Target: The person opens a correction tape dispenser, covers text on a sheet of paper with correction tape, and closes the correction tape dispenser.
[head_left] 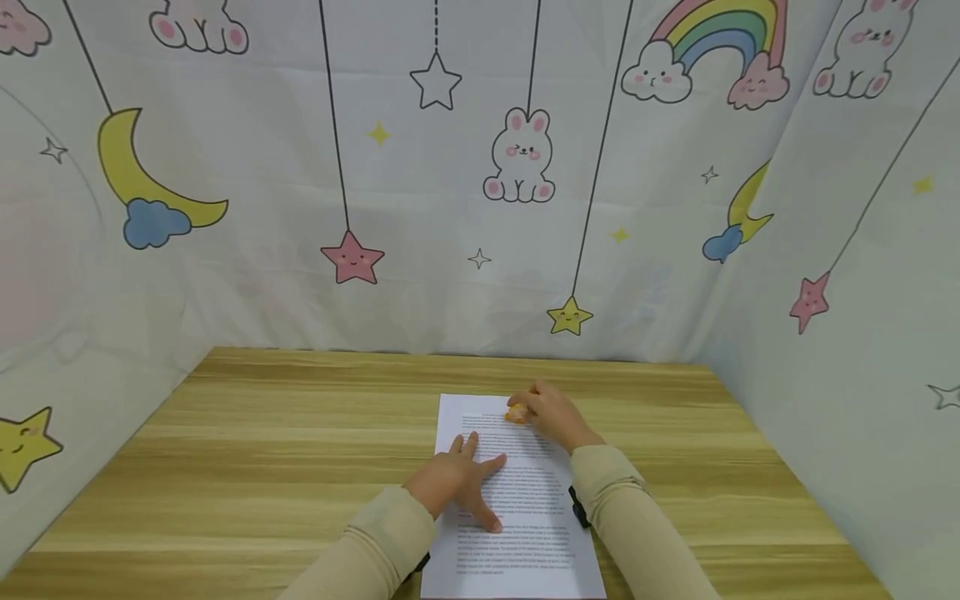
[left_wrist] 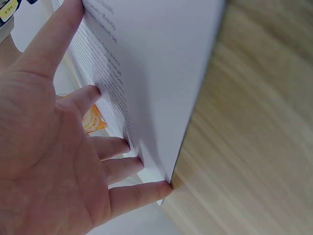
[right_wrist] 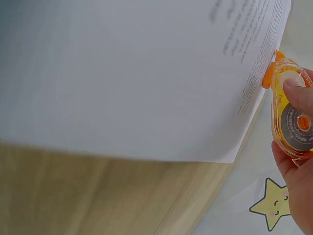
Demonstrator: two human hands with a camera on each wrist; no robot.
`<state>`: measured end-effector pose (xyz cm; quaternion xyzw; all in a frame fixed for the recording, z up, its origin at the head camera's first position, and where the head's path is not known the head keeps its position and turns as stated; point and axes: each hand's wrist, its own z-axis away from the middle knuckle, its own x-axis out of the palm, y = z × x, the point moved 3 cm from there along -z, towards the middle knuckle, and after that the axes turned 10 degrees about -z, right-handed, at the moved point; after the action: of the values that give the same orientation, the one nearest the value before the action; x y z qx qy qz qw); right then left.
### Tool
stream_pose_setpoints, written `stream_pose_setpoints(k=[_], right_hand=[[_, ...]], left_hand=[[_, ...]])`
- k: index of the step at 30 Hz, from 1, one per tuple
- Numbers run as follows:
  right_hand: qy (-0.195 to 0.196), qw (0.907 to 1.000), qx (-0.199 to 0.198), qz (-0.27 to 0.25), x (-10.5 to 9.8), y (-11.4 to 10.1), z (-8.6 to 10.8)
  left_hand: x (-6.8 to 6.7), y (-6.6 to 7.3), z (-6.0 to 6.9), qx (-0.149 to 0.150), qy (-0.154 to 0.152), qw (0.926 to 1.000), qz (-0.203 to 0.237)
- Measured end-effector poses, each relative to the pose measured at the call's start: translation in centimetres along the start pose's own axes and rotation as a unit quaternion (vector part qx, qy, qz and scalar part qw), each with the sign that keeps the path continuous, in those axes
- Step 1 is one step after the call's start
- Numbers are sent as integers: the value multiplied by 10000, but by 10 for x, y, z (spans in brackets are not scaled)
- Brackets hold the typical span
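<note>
A printed sheet of paper (head_left: 525,550) lies on the wooden table, covered in lines of text. My left hand (head_left: 465,479) is spread on its left part, fingertips pressing the page; in the left wrist view the little finger touches the sheet's edge. My right hand (head_left: 553,414) grips an orange and clear correction tape (right_wrist: 293,110) between thumb and fingers. In the right wrist view its orange tip (right_wrist: 279,55) meets the page near the printed lines. From the head view, the correction tape sits over the upper text, partly hidden by the fingers.
The wood-grained table (head_left: 300,433) extends to both sides of the sheet. White cloth walls (head_left: 285,167) with cartoon stars, moons and rabbits rise behind and beside it. A dark wrist strap part (head_left: 579,507) shows beside the right sleeve.
</note>
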<state>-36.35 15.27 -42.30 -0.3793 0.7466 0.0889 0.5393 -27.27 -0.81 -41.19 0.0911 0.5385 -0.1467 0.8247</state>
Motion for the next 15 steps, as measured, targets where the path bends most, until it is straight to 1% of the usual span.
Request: stream_pose_setpoints(k=[5, 9, 11, 15], right_hand=[[-386, 9984, 400, 38, 3, 2, -4], [-617, 9960, 648, 15, 3, 2, -6], [-697, 9951, 697, -21, 2, 1, -7], [-786, 9953, 569, -17, 4, 0, -9]], left_hand=[[1, 1, -1, 46, 32, 9999, -92], [2, 1, -3, 66, 97, 9998, -156], [2, 1, -4, 66, 88, 9998, -139], [3, -1, -3, 61, -13, 10000, 6]])
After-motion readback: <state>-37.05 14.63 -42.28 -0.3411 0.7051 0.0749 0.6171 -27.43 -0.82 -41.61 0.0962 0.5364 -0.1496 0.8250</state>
